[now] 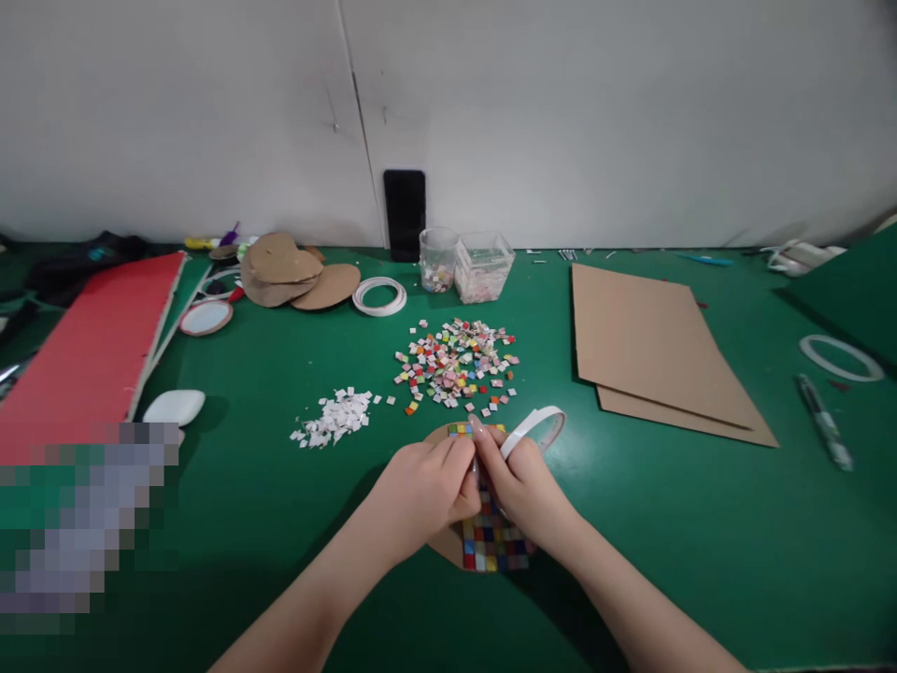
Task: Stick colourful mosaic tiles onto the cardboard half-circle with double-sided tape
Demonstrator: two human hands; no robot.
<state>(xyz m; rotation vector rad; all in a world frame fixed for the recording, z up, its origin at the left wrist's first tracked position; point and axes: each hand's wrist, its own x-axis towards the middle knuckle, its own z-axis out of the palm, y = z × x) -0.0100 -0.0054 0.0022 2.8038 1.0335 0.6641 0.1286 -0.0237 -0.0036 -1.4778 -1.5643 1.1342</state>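
A round cardboard piece point(443, 542) lies near the front of the green table, with rows of small coloured tiles point(491, 551) on it. Over its upper part, my left hand point(433, 486) is closed, its fingertips pinched against those of the other hand; what they pinch is too small to make out. My right hand point(522, 481) is closed too, with a roll of white tape point(553, 428) hooked on its fingers. Beyond both hands spreads a pile of loose coloured tiles point(455, 365). Left of that is a heap of white paper squares point(340, 418).
Cardboard sheets point(645, 346) lie at the right, near a pen point(825, 422) and a tape ring point(841, 358). Behind stand a clear cup point(439, 262), a clear box point(483, 269) and a phone point(405, 215). A red board point(98, 336) and cardboard discs point(280, 266) are at the left.
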